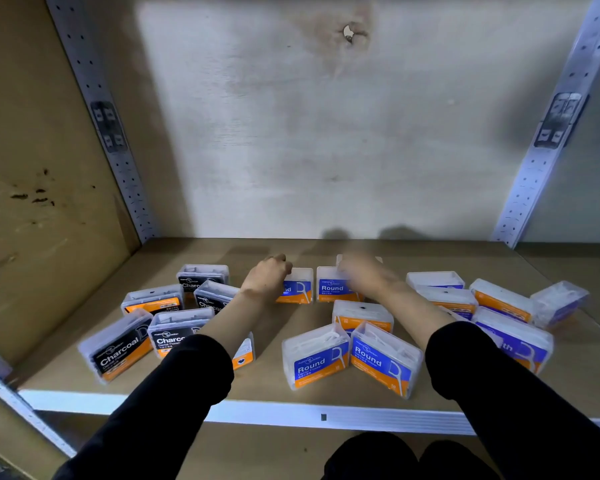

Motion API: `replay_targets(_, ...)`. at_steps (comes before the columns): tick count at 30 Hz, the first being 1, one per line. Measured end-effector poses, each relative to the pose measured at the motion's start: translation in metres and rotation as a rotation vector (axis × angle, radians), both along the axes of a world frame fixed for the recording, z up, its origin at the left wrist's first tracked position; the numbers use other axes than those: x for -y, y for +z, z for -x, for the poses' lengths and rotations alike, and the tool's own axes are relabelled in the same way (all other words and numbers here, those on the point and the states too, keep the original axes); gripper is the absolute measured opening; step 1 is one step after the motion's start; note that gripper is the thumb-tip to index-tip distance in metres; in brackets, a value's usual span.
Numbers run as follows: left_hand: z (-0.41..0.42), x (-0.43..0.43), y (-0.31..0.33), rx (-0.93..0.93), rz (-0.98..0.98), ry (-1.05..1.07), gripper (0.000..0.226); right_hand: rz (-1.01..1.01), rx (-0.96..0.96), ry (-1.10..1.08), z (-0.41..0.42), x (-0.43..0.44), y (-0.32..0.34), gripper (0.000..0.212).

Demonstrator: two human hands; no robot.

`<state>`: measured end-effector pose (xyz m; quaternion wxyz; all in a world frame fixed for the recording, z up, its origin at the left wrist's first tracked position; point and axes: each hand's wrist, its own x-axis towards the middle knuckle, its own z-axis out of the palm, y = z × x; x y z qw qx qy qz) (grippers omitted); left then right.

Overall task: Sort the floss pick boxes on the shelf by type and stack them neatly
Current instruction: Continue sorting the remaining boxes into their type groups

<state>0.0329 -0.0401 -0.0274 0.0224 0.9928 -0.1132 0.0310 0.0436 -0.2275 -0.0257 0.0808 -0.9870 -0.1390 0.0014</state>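
Black Charcoal floss pick boxes (pixel 118 348) lie scattered on the left of the wooden shelf (pixel 267 386). Blue and orange Round boxes (pixel 316 358) stand in the middle and front. My left hand (pixel 267 275) curls over the top left corner of an upright blue Round box (pixel 298 287). Beside it stands a second upright Round box (pixel 331 289). My right hand (pixel 361 271) is blurred by motion just above that box and grips a clear floss pick box (pixel 340 259), whose label is hidden.
More blue and orange boxes (pixel 503 297) lie jumbled at the right, one clear box (pixel 560 301) tipped on its side. Perforated metal uprights (pixel 118 150) frame the bay. The back panel (pixel 326 133) stands close behind; a white rail (pixel 291 414) edges the front.
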Motion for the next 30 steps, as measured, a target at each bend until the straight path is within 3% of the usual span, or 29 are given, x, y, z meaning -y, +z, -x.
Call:
replay_targets(20, -0.004, -0.001, -0.002, 0.022, 0.031, -0.029, 0.037, -0.046, 0.027, 0.043, -0.004, 0.003, 0.003, 0.041)
replay_targets(30, -0.008, -0.008, 0.007, -0.022, 0.041, -0.066, 0.039, -0.23, 0.054, -0.063, -0.029, 0.028, 0.034, 0.025)
